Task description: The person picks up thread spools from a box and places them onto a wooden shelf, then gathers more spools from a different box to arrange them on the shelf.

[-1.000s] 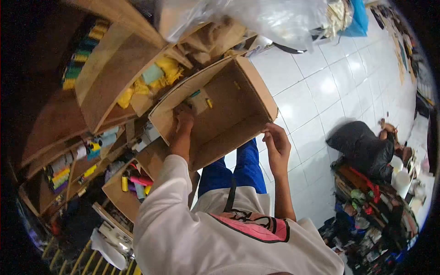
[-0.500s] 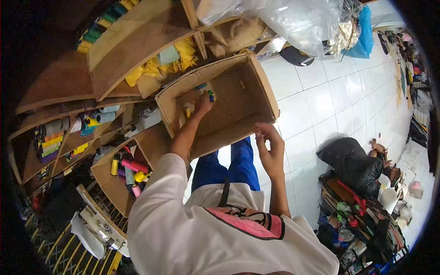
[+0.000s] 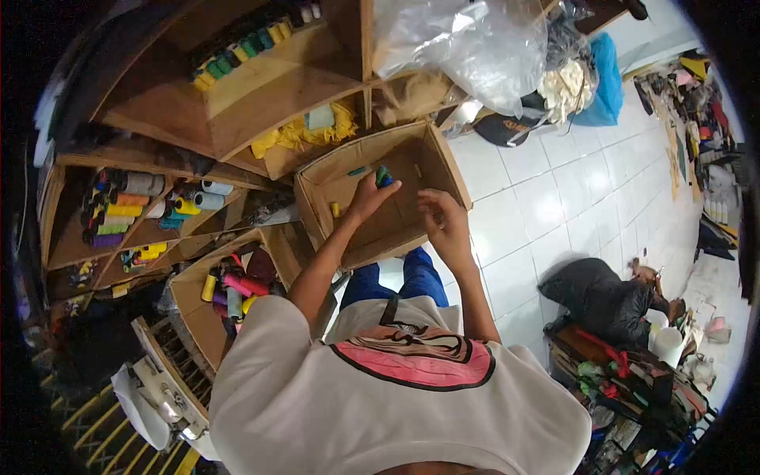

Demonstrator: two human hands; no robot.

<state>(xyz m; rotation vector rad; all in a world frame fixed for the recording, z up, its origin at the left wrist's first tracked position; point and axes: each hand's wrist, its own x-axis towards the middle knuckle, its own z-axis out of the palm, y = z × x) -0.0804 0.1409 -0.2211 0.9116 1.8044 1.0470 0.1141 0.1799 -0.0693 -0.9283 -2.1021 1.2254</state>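
My left hand (image 3: 370,196) is closed around thread spools, a green one (image 3: 381,172) and a blue one (image 3: 386,181) showing past the fingers. It is over the cardboard box (image 3: 380,255), whose top is open. Inside that box lie a small yellow spool (image 3: 335,210) and a teal spool (image 3: 356,171). Over the box's right side is my right hand (image 3: 445,222), its fingers loosely bent and apart with nothing visible in them. A gap separates the two hands.
To the left, a second cardboard box (image 3: 194,317) holds several thread cones. Wooden shelves (image 3: 237,119) with more spools stand beyond it. Clear plastic bags (image 3: 467,51) and a blue bag (image 3: 606,79) lie at the back. A black sack (image 3: 598,297) rests on the white tiles.
My left hand has lifted a little with the spools, and more of them shows. My right hand has come in from the box's edge toward the left hand. The view has shifted.
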